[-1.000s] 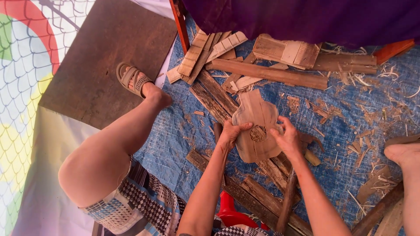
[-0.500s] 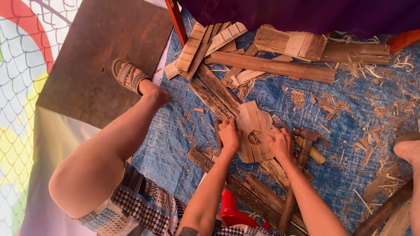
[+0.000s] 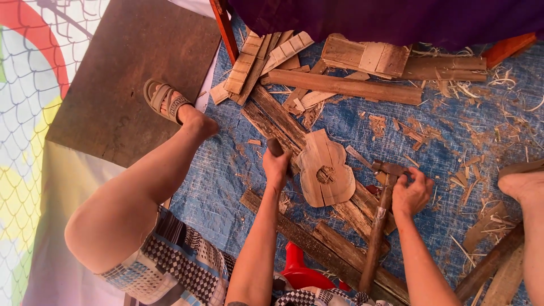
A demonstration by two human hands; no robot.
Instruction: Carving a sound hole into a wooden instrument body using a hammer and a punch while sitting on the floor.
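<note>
A flat, guitar-body-shaped wooden piece (image 3: 326, 164) with a round carved spot in its middle lies on old planks on the blue tarp (image 3: 226, 181). My left hand (image 3: 277, 169) is just left of it, closed around a short dark tool handle (image 3: 274, 146) that sticks up out of the fist. To the right of the piece, my right hand (image 3: 411, 194) grips a hammer (image 3: 378, 226) close to its head. The hammer's long wooden handle runs down toward me. Neither hand touches the wooden piece.
Planks and slats (image 3: 345, 86) are piled at the top, with wood shavings (image 3: 481, 141) strewn to the right. A brown board (image 3: 124, 73) lies under my sandalled left foot (image 3: 164, 101). My bare right foot (image 3: 524, 184) is at the right edge, a red stool (image 3: 300, 269) beneath me.
Both hands held the shaped wooden piece before. It now lies on the planks; my left hand has closed on a dark-handled tool and my right hand has moved right onto the hammer.
</note>
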